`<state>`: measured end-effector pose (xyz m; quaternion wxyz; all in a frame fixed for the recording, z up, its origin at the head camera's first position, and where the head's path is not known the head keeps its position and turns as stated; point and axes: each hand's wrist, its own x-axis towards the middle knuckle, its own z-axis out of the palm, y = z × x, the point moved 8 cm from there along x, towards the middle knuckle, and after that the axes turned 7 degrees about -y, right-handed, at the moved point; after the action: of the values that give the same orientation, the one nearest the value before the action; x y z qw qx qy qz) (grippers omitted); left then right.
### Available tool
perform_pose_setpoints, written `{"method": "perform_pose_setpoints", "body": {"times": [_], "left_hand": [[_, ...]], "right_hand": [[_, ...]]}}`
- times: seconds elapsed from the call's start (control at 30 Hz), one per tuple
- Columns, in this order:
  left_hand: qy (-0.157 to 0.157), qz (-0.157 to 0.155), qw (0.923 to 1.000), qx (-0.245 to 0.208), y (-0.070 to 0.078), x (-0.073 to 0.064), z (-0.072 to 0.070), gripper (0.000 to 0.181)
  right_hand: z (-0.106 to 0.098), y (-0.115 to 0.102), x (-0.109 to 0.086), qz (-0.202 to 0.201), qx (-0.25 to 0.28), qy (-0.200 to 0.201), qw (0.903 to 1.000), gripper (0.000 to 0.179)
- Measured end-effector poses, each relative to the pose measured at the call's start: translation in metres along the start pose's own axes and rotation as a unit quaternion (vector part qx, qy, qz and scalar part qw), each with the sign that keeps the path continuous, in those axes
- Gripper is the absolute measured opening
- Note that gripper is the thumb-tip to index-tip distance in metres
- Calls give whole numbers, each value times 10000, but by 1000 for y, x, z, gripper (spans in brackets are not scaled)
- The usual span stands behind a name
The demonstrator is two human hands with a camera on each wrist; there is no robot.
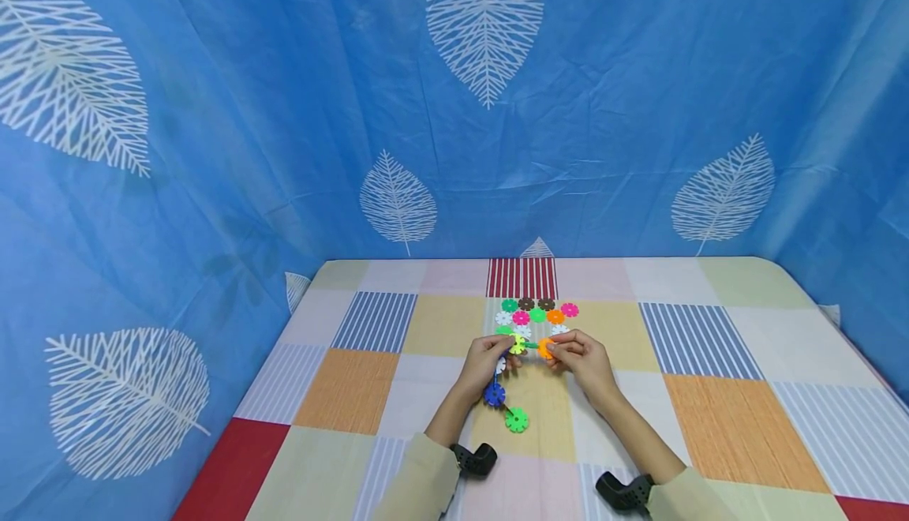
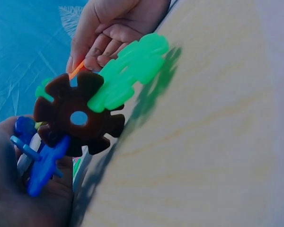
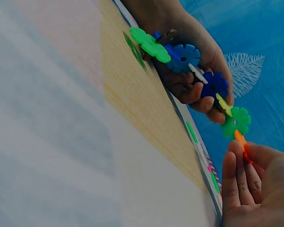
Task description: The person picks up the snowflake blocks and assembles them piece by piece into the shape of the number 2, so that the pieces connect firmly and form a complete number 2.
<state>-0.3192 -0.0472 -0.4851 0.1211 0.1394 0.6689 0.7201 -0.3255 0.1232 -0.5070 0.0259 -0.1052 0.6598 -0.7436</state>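
Observation:
My left hand [image 1: 479,367] grips a chain of slotted, flower-shaped plastic discs, with its fingertips at the yellow disc [image 1: 518,344]. From that hand the chain hangs down past a blue disc [image 1: 494,395] to a bright green disc [image 1: 517,420] low over the table. A brown disc [image 2: 54,118] joins the blue and green ones in the left wrist view. Between finger and thumb, my right hand [image 1: 588,363] pinches an orange disc [image 1: 544,348]. In the right wrist view, the orange disc's edge meets a green disc [image 3: 241,116] beside the yellow one; how deeply they interlock is unclear.
Several loose discs lie beyond the hands, among them a pink disc [image 1: 570,310], a brown disc [image 1: 546,304] and a white disc [image 1: 503,318]. A patchwork cloth [image 1: 611,426] covers the table. Blue leaf-print curtain [image 1: 604,150] encloses the back and sides.

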Motion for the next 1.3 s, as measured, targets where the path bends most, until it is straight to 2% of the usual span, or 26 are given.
{"method": "perform_pose_setpoints", "body": {"times": [0.2,0.43,0.63,0.87,0.97,1.17,1.3], "left_hand": [[-194,39,9996,190,3,0,3,30],[-83,-3,9998,189,4,0,1,31],[-165,6,9996,240,3,0,3,30],[-197,-223,9995,-67,-31,17,-7,32],[-336,-191,9990,-242,-30,18,-6,34],[-778,-111,9969,-76,-26,16,-4,43],[-786,-201,9963,298,-27,15,-5,44]], "right_hand": [[2,0,0,-42,-6,-62,10000,25],[5,-2,0,-166,88,-16,9998,21],[8,-2,-2,-145,103,45,9998,22],[8,-2,1,-375,98,-40,9992,26],[8,-4,3,-552,116,-154,9983,27],[17,-11,2,-666,-388,-500,9958,24],[24,-21,-1,-718,-653,-587,9935,20]]}}
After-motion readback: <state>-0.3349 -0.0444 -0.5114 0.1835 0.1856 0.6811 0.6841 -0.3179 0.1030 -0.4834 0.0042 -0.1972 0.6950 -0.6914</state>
